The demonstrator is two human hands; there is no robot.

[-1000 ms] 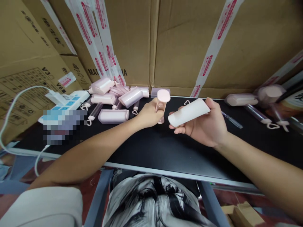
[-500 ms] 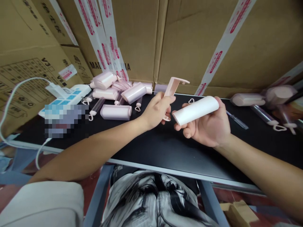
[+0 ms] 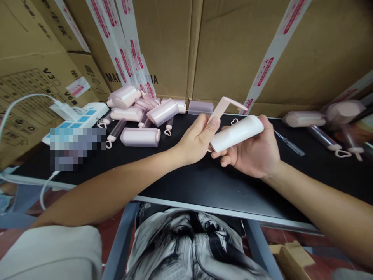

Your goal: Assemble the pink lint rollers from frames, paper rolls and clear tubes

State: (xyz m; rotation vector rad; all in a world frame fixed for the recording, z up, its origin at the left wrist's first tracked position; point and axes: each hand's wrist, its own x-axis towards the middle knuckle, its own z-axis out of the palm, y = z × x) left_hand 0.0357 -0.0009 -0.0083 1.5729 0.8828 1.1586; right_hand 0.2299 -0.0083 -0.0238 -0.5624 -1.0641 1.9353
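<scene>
In my left hand (image 3: pixel 198 142) I grip a pale pink plastic bracket (image 3: pixel 223 107), shaped like a lint roller's frame, its bent arm pointing up and right. My right hand (image 3: pixel 253 151) is wrapped from below around a white roll (image 3: pixel 239 133), like a lint roller refill, tilted with its right end higher. The bracket's lower part is hidden by my left fingers. The roll's left end lies right by those fingers, and I cannot tell whether it touches the bracket. Behind my right hand, a small heart-shaped loop (image 3: pixel 234 121) shows on the black table (image 3: pixel 186 184).
Several pink pieces with clear covers (image 3: pixel 140 137) are heaped at the back left, near a white power strip (image 3: pixel 90 114) with a cable. A clear-handled screwdriver (image 3: pixel 291 146) and more pink pieces (image 3: pixel 304 119) lie on the right. Cardboard boxes (image 3: pixel 163 46) stand behind the table.
The bracket and my left hand have moved right, toward the roll. Its arm now extends over the roll. My right hand keeps its hold, shifted slightly left.
</scene>
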